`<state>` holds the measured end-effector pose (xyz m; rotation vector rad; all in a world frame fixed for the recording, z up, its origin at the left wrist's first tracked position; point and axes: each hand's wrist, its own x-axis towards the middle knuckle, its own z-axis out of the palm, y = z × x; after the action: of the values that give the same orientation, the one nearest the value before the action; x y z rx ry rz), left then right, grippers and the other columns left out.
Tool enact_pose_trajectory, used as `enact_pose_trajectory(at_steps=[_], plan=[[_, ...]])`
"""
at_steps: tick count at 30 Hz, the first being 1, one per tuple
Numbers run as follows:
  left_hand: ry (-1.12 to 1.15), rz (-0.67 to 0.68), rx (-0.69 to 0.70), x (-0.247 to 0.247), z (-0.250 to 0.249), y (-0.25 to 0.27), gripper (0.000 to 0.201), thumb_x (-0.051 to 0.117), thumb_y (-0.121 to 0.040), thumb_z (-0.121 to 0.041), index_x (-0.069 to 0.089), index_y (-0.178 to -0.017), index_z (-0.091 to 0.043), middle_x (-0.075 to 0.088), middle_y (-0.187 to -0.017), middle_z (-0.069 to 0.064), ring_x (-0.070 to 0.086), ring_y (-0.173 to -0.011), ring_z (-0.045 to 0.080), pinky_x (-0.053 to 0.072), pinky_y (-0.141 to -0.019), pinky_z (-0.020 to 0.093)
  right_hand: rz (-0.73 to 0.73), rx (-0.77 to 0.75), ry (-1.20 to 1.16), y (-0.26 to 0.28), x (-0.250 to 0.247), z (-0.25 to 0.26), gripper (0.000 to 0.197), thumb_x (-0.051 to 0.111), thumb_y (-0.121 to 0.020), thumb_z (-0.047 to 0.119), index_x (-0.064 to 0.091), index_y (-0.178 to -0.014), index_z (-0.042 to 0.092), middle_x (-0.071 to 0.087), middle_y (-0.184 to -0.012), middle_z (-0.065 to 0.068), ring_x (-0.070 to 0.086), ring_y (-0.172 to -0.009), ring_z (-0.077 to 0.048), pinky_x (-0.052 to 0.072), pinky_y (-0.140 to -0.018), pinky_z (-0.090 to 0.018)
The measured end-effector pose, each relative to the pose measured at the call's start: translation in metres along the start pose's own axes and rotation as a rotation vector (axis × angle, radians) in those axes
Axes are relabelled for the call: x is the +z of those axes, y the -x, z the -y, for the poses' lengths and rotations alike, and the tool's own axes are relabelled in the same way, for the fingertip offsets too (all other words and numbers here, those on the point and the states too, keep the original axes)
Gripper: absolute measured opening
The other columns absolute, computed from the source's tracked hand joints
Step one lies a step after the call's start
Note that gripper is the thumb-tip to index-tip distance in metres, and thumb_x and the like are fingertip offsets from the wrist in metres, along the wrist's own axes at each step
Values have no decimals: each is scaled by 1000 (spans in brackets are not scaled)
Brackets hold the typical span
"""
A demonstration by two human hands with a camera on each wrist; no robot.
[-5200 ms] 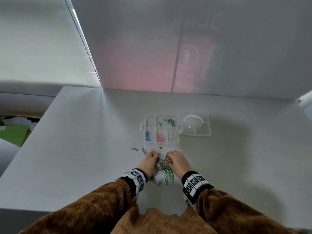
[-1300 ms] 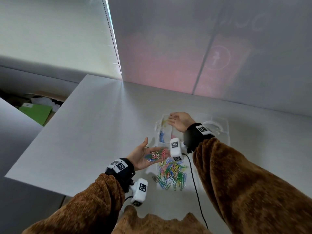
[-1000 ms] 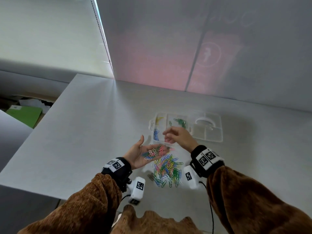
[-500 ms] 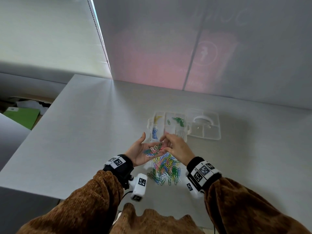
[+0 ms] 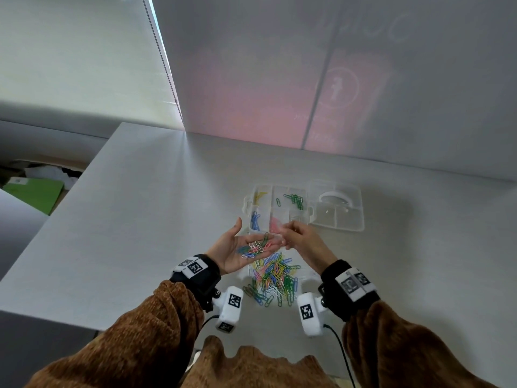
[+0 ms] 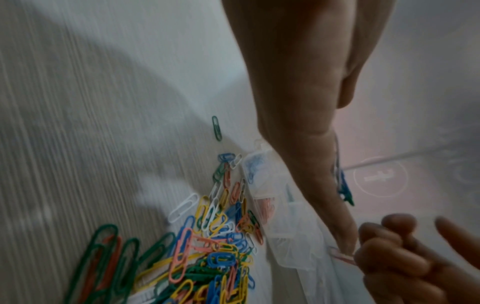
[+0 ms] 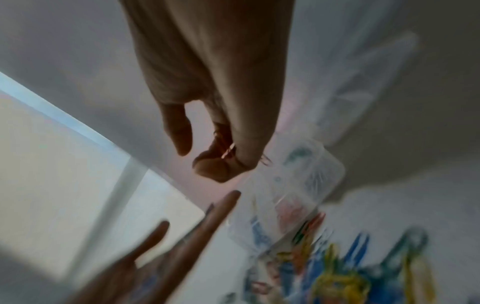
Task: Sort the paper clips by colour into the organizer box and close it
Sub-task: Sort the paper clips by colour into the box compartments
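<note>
My left hand [image 5: 233,249] is held palm up above the table, fingers straight, carrying several mixed paper clips [image 5: 256,247]. My right hand [image 5: 287,230] hovers just past the left fingertips and pinches a pink paper clip [image 7: 228,151] between thumb and forefinger. Behind both hands sits the clear organizer box [image 5: 247,204], holding yellow clips [image 5: 258,196], green clips [image 5: 293,198], blue clips [image 5: 255,219] and pink clips [image 5: 275,226] in separate compartments. Its lid [image 5: 338,217] lies open to the right. A loose pile of coloured clips [image 5: 274,281] lies on the table beneath my hands.
The white table [image 5: 140,233] ends at an edge on the left, with a green object [image 5: 33,191] lying lower beyond it. A wall rises right behind the box. One green clip [image 6: 216,128] lies apart from the pile.
My right hand came back from the box to the left palm, took a pink clip from it and now holds it just above the fingertips. The left hand stayed palm up.
</note>
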<state>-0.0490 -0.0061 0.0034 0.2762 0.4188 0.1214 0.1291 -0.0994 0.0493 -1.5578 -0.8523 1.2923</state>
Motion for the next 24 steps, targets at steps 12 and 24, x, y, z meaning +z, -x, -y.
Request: enact_pose_trajectory(at_steps=[12,24], plan=[[22,-39,-31,2,3,-2,85,40,-83,-59,48,-126,14,50,-128,34,56,-113,42,42,-102,47,195,-443,726,0,5,-4,7,63,-82,3,58,-84,-1,40,-87,12,48,-76,2,38,-73,-2],[-72,-66,-3,11,4,-5,76,39,-83,-61,61,-117,4,61,-117,22,60,-109,33,37,-106,43,188,-168,413,-5,20,1,15,50,-92,4,58,-104,3,59,-82,-3,58,-74,-15,50,-70,-25]])
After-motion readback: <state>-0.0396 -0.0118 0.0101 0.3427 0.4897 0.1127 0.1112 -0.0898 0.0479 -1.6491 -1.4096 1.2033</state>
